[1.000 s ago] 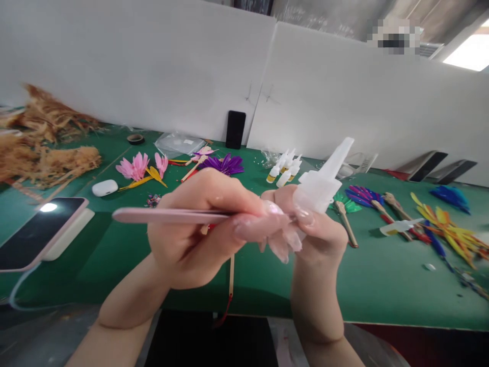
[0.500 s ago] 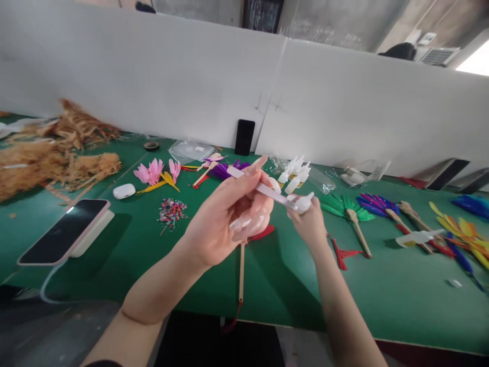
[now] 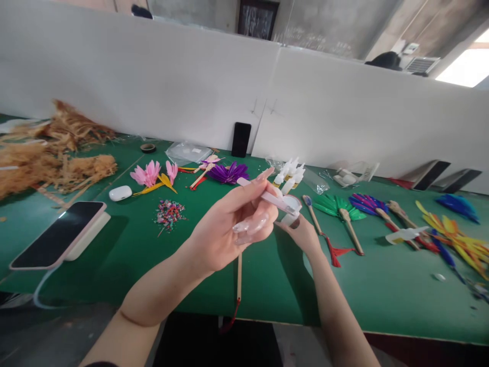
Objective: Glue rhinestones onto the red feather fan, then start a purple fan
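Observation:
My left hand (image 3: 240,221), raised over the table, pinches a slim, pale, flat tool (image 3: 273,199) between thumb and fingers. Its far end has a greyish tip and lies over a small white round-rimmed container (image 3: 291,205). My right hand (image 3: 301,232) is closed around that container, just right of my left hand; its fingers are partly hidden. Below my left hand lies a fan-like item with a wooden handle (image 3: 239,278) and a red cord; its head is hidden. White glue bottles (image 3: 288,176) stand just behind my hands.
Purple petals (image 3: 229,173), pink petals (image 3: 147,174) and a bead pile (image 3: 170,214) lie left. A phone on a white block (image 3: 61,234) is nearer. Green (image 3: 338,205) and purple-blue (image 3: 369,203) feather fans and a glue bottle (image 3: 405,234) lie right. A white partition (image 3: 153,81) rises behind.
My right hand has moved slightly left and down, and the white container's round rim now shows. My left hand has shifted slightly right, still pinching the pale tool. The camera view has turned a little.

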`<state>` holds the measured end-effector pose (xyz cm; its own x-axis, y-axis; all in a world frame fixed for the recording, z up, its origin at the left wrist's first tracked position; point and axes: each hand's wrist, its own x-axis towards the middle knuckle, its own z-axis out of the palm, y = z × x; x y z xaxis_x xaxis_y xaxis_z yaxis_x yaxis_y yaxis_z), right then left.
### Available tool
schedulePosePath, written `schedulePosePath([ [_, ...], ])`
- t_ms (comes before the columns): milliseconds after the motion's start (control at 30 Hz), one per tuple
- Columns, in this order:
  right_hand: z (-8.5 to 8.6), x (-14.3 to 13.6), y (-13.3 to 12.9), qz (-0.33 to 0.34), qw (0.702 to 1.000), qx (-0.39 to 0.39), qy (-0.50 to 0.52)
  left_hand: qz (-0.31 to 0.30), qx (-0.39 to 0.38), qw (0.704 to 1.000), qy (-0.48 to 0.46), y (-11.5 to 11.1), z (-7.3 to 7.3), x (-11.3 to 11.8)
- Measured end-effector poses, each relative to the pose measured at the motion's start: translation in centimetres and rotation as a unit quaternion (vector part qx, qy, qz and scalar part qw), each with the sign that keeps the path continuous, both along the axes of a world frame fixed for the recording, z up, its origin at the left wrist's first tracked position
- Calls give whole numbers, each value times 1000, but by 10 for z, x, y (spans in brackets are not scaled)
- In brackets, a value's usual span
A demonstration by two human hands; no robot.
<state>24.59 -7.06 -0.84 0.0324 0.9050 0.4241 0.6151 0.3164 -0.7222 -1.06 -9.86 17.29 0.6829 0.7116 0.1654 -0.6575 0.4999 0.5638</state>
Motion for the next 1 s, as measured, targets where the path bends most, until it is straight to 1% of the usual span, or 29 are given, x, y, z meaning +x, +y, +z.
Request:
schedulePosePath([
  [33,5,2,-5,-34,999,-13,-15,1,-2,1000,-2,0,0,0],
  [67,13,2,-10,-83,995,-30,-36,3,-3,1000,-3,0,0,0],
  [133,39,-2,-24,-178,981,-53,-60,12,-5,1000,1,1,-1,0],
  [167,57,-8,-33,-205,977,-40,-37,17,-3,1000,6,1,-1,0],
  [200,76,-17,-42,-201,979,-12,5,23,4,1000,14,1,-2,1],
  [267,115,-42,-59,-114,988,69,75,46,24,998,34,0,-3,2],
  [300,133,-56,-66,-82,985,128,79,65,35,996,48,0,-3,3],
  [333,147,-70,-71,-39,981,178,60,87,44,993,63,-1,-3,4],
  [367,158,-83,-74,-9,979,200,42,111,49,990,78,-2,-3,5],
  [400,165,-94,-76,11,975,220,26,133,53,985,91,-3,-3,6],
  [433,169,-103,-77,21,970,244,15,150,57,982,105,-3,-3,6],
  [500,170,-113,-74,14,958,287,4,168,69,976,123,-4,-3,6],
  [600,167,-115,-69,-11,945,326,-7,182,83,970,135,-3,-5,6],
  [800,165,-113,-63,-9,945,327,-17,210,102,961,150,2,-8,7],
  [900,165,-116,-59,-5,946,324,10,256,114,947,158,3,-7,8],
  [1000,168,-117,-56,-5,947,312,69,324,133,925,146,5,-5,5],
])
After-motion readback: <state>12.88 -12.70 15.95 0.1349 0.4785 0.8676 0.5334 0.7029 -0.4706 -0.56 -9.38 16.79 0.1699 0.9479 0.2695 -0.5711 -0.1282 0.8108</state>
